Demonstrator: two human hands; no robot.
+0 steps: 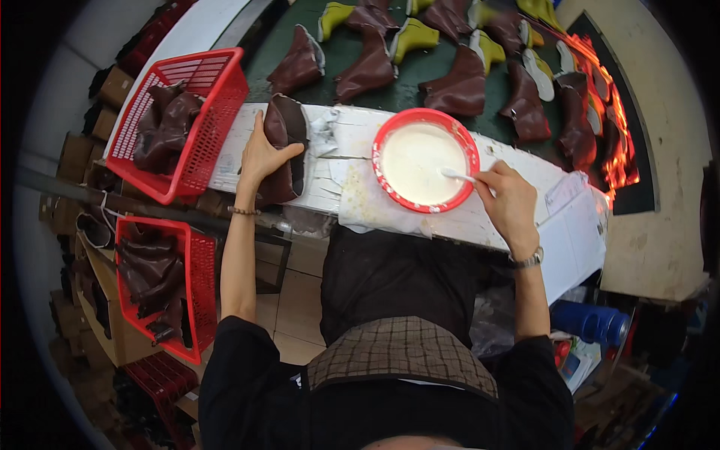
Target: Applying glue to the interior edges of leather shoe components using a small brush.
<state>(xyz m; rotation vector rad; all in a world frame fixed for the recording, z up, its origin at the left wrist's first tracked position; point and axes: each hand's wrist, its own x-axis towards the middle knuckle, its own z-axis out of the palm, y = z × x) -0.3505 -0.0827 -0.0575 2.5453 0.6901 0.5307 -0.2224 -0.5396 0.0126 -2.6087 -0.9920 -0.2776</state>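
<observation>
My left hand (262,156) grips a dark brown leather boot upper (279,122) lying on the white work board, thumb across its top and fingers along its left side. In my right hand (511,201) is a thin white-handled tool (457,175), probably a brush, pinched between thumb and fingers. Its far end dips into a creamy white liquid (414,154), which hides the tip. That liquid fills a round red bowl (379,166) standing on the board, with white smears around its rim.
Brown boots (373,67) and yellow-green shoe forms (412,41) stand on a green surface beyond the board. An orange-glowing heater (619,142) is at the right. Red baskets (238,75) of brown uppers sit at the left. White papers (574,236) lie near my right arm.
</observation>
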